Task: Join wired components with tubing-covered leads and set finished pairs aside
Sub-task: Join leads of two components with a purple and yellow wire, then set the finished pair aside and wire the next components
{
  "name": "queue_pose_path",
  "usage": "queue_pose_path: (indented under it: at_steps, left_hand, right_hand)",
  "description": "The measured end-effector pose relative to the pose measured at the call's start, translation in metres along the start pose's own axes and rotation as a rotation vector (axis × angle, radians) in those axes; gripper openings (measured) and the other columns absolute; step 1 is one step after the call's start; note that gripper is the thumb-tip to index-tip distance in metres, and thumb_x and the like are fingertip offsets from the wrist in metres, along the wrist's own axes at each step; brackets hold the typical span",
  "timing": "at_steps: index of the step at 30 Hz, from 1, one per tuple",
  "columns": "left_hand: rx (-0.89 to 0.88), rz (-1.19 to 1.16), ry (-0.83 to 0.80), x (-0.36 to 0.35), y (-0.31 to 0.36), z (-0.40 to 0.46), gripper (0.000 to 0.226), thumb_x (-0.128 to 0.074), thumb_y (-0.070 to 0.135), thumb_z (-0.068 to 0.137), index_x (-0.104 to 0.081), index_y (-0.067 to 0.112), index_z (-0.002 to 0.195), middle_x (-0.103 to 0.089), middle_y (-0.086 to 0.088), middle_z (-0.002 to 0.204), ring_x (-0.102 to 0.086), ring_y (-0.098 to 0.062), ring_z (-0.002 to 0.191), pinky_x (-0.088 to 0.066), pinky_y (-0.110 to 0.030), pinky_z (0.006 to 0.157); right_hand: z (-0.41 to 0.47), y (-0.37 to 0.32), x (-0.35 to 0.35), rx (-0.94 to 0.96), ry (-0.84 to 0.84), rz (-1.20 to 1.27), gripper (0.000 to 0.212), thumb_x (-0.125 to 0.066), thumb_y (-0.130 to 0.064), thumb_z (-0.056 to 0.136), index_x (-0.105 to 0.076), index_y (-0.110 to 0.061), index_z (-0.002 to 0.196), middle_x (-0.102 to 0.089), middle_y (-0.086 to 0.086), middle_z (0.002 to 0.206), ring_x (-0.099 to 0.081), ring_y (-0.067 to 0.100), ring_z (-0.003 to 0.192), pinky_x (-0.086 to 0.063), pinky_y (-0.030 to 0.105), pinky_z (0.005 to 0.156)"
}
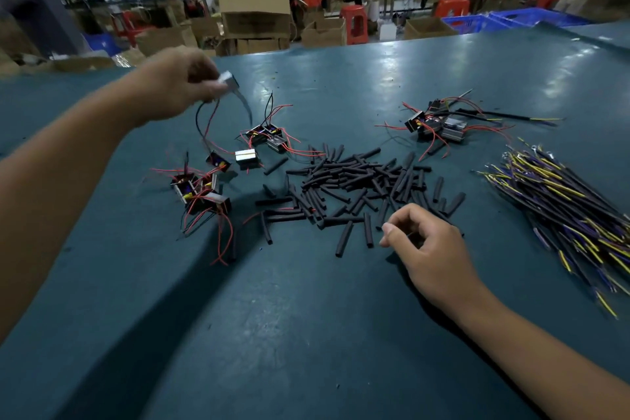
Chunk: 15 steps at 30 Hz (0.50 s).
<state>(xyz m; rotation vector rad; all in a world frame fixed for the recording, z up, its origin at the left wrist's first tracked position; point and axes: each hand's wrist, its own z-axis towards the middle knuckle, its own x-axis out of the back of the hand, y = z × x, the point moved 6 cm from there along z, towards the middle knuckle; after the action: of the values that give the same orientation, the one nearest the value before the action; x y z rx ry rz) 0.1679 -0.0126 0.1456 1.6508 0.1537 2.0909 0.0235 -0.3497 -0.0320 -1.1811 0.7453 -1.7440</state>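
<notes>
Gripping boxy metal component [229, 80], left hand [177, 85]; right hand [431, 244] curled over matte tubing [358, 181].

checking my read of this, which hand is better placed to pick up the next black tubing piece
Right. The right hand hovers at the near edge of the black tubing pile, fingers curled. The left hand is raised, gripping a metal component whose wires hang down.

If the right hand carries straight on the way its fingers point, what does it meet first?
Most likely the pile of short black tubing pieces: the right hand has curled fingers aimed left and away, at the pile's near edge. Depth is unclear.
</notes>
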Motion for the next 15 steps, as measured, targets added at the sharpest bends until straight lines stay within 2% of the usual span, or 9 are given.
queue_pose_path:
  at_steps: [3,6,9,11,13,15]
  left_hand:
    - [-0.012,-0.362,0.166,0.016,0.018,-0.011,0.032,-0.067,0.027,0.093,-0.058,0.011,0.120,-0.072,0.002,0.095,-0.069,-0.011,0.080,-0.056,-0.023,0.066]
    - [-0.112,-0.668,0.276,0.026,0.047,-0.022,0.028,-0.062,0.018,0.097,-0.054,0.006,0.121,-0.069,0.001,0.093,-0.066,-0.011,0.077,-0.054,-0.024,0.067]
    - [-0.197,-1.025,0.293,0.035,0.072,-0.031,0.009,-0.054,0.013,0.101,-0.054,0.010,0.109,-0.064,-0.002,0.089,-0.062,-0.013,0.075,-0.050,-0.028,0.069]
    - [-0.208,-1.181,0.303,0.039,0.084,-0.035,0.004,-0.052,0.015,0.102,-0.055,0.013,0.102,-0.065,0.000,0.087,-0.060,-0.012,0.075,-0.049,-0.028,0.071]
    - [-0.150,-1.288,0.264,0.030,0.092,-0.041,0.006,-0.050,0.015,0.102,-0.055,0.012,0.100,-0.066,0.001,0.084,-0.060,-0.010,0.072,-0.051,-0.025,0.072]
    - [-0.062,-1.369,0.158,0.002,0.101,-0.053,0.008,-0.046,0.012,0.101,-0.053,0.008,0.102,-0.063,-0.003,0.085,-0.061,-0.010,0.071,-0.053,-0.022,0.070]
  right_hand:
    - [0.000,-0.001,0.000,0.006,0.004,-0.002,0.016,-0.055,-0.046,0.086,-0.058,-0.032,0.078,-0.069,-0.009,0.075,-0.055,0.019,0.056,-0.045,0.027,0.052]
    - [-0.002,-0.004,0.001,0.017,0.001,0.009,0.015,-0.056,-0.043,0.086,-0.058,-0.031,0.077,-0.069,-0.008,0.074,-0.057,0.015,0.059,-0.045,0.026,0.055]
    - [-0.001,-0.006,0.001,0.020,-0.006,0.025,0.014,-0.058,-0.039,0.087,-0.058,-0.031,0.077,-0.069,-0.008,0.073,-0.058,0.007,0.062,-0.044,0.018,0.057]
    - [-0.001,-0.005,0.001,0.012,-0.004,0.044,0.013,-0.059,-0.038,0.088,-0.058,-0.029,0.079,-0.068,-0.007,0.073,-0.059,0.008,0.065,-0.047,0.021,0.061]
    - [-0.002,-0.005,0.003,0.005,0.026,0.079,0.011,-0.061,-0.039,0.088,-0.059,-0.028,0.086,-0.066,-0.007,0.079,-0.061,0.010,0.072,-0.051,0.028,0.068]
    - [-0.004,-0.008,0.012,0.015,0.144,0.132,0.017,-0.059,-0.044,0.088,-0.057,-0.031,0.100,-0.066,-0.012,0.091,-0.063,0.009,0.085,-0.051,0.027,0.078]
